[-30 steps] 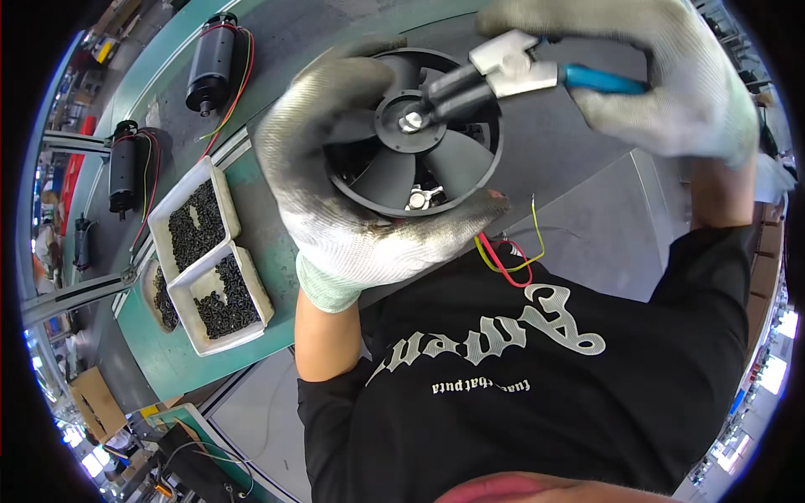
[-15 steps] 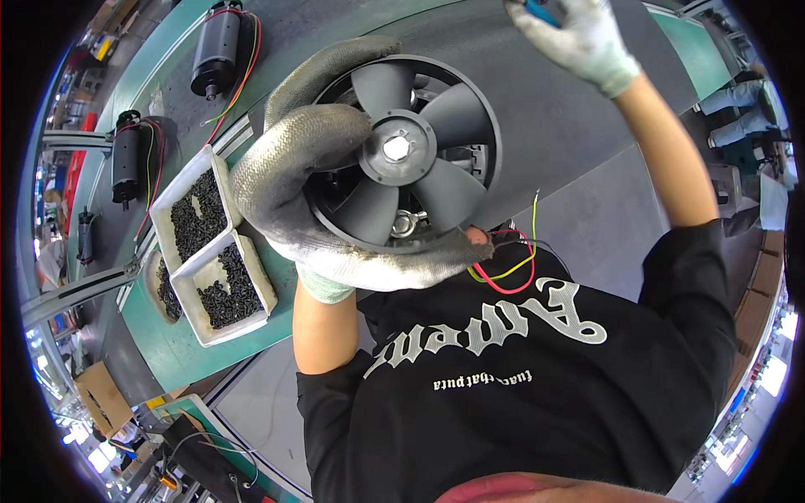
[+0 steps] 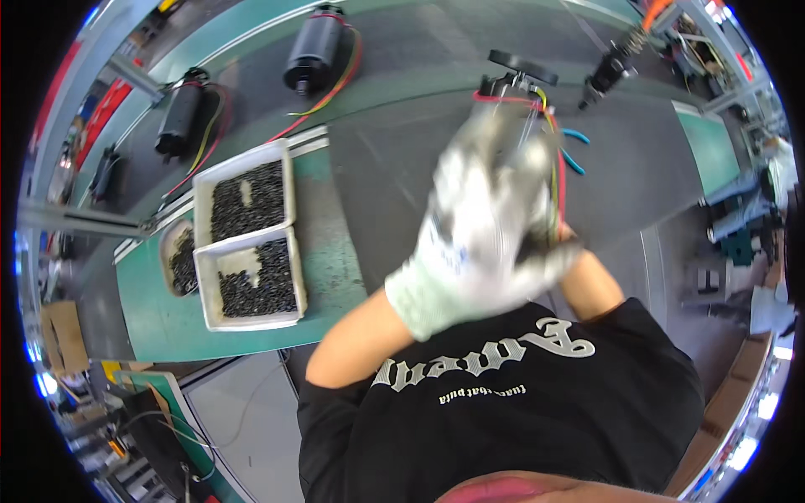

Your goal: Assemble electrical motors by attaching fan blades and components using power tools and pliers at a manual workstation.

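My left hand (image 3: 470, 226), in a white glove with a pale green cuff, is raised over the belt and smeared by motion. Behind it, my right hand (image 3: 547, 251) is mostly covered; its bare forearm comes in from the right. How the fingers of either hand are set cannot be made out. Just beyond them is a motor assembly (image 3: 503, 86) with a black round part (image 3: 521, 67) seen edge-on at its top. Red and yellow wires (image 3: 560, 180) run from it down beside my hands. Blue-handled pliers (image 3: 573, 152) lie right of the wires.
Two white trays (image 3: 292, 235) of small black parts stand at left, beside a round tub (image 3: 174, 285) of similar parts. Black cylindrical motors (image 3: 314, 50) with wires lie farther back. A black power driver (image 3: 610, 74) hangs from an orange hose at upper right.
The black fan that my left hand held close up is no longer in it. Both hands have come together in the middle. The blue tool from my right hand now lies on the belt.
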Demonstrator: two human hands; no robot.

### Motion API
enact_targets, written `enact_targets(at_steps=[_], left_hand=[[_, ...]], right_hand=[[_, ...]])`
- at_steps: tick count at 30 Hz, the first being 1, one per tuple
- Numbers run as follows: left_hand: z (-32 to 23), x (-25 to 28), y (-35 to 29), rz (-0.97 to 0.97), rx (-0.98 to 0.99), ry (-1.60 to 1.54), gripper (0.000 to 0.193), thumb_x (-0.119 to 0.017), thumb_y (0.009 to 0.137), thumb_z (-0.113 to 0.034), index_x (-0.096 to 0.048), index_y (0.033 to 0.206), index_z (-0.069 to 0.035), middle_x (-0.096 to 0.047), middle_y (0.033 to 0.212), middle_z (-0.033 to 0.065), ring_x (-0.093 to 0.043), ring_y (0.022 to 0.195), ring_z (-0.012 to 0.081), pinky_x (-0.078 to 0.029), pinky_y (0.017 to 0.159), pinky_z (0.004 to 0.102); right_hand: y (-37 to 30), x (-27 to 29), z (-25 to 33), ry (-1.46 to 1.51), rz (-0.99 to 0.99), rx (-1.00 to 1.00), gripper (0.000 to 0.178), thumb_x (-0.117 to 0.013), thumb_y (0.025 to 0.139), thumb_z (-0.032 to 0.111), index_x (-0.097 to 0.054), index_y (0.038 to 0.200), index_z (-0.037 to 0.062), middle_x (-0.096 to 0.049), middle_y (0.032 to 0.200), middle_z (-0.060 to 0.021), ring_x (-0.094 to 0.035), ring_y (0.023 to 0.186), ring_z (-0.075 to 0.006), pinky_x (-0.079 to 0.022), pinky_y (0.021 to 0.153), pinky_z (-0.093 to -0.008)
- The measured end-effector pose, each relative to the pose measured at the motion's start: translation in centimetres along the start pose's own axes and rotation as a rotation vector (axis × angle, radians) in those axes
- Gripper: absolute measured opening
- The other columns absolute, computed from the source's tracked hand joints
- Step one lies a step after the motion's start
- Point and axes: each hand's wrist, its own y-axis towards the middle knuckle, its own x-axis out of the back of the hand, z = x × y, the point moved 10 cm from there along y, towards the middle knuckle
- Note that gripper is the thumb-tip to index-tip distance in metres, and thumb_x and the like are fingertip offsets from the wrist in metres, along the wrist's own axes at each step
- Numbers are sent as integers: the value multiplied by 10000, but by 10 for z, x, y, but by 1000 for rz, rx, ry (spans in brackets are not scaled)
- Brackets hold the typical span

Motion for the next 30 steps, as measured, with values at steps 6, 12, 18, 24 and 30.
enact_targets(at_steps=[6,12,18,24,30], left_hand=[[9,33,-117,252,286,-230,420,-729,684,-75,-628,1081,18,-621,1126,198,-627,1028,366,-503,892,421],[39,105,-199,-20,708,-345,202,-603,741,-1,-660,932,32,-686,976,175,-667,899,323,-533,817,397],[48,135,-238,-515,724,-609,571,-618,913,-491,-619,727,48,-648,749,187,-611,685,302,-503,651,389],[53,124,-176,-58,673,-533,181,-582,686,-74,-669,799,37,-698,835,159,-656,781,272,-535,719,353],[52,128,-231,-378,826,-649,408,-625,880,-337,-632,762,54,-657,792,190,-625,741,279,-506,659,358]], right_hand=[[162,27,32,-76,-18,-600,460,-579,923,440,-631,1117,27,-640,793,-56,-641,665,-176,-552,551,-325],[327,165,-85,121,-173,-423,553,-641,856,540,-674,1110,49,-708,927,-120,-689,843,-237,-543,789,-349],[265,-81,-20,-1172,471,250,417,-501,945,418,-657,1116,71,-681,1015,-217,-654,950,-372,-528,789,-422],[249,-200,4,-626,192,343,470,-472,988,429,-671,967,4,-645,877,-39,-584,797,-163,-496,730,-327],[245,-231,-5,-649,351,-123,503,-497,954,476,-571,1284,103,-637,1164,-150,-623,1041,-245,-467,948,-353]])
